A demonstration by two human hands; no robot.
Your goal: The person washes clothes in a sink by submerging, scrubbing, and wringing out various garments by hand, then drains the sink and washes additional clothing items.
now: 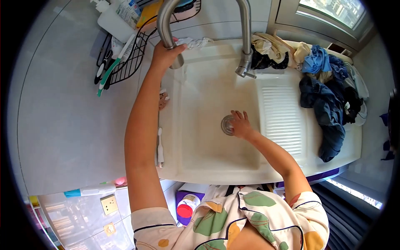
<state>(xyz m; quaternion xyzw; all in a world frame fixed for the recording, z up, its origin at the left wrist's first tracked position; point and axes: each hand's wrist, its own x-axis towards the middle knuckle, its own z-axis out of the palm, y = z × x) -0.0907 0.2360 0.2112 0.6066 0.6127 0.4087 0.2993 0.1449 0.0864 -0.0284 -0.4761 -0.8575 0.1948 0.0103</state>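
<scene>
One view is taken, from head height, and is aimed forward and steeply down. The sink (208,146) is seen from close above, around the middle, while the wearer's shirt (266,208) is caught along the bottom edge and the window (335,11) at upper right (the corners are rounded off in black).

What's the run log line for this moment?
left hand: on faucet spout | right hand: at drain | clothes: beside ribbed washboard

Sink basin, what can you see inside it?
A round metal drain, with the right hand over its right part. Whatever lies under that hand is covered, so I can't tell.
</scene>
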